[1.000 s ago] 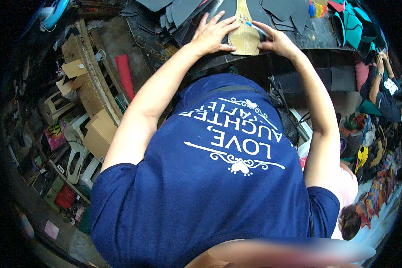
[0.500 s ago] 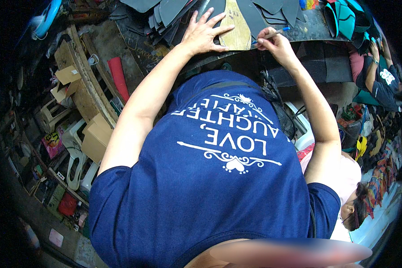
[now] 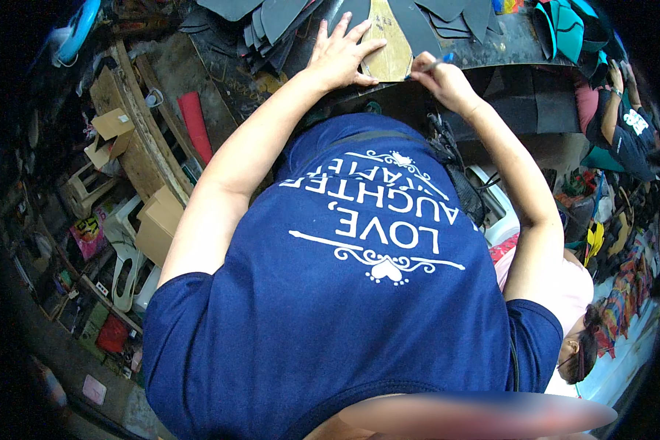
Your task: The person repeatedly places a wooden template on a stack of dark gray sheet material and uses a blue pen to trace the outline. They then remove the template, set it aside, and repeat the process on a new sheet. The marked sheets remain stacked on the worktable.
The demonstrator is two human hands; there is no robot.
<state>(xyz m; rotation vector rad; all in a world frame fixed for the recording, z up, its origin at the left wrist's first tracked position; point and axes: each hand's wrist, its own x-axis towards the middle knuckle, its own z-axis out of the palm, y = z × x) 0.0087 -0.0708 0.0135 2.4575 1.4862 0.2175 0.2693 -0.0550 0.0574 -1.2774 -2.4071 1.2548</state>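
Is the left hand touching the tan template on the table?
Touching. The head view shows the left hand lying flat, fingers spread, with its fingers on the edge of the tan template.

Soft even daylight on my view, black bent rim all round, blurry smear at 6 o'clock.
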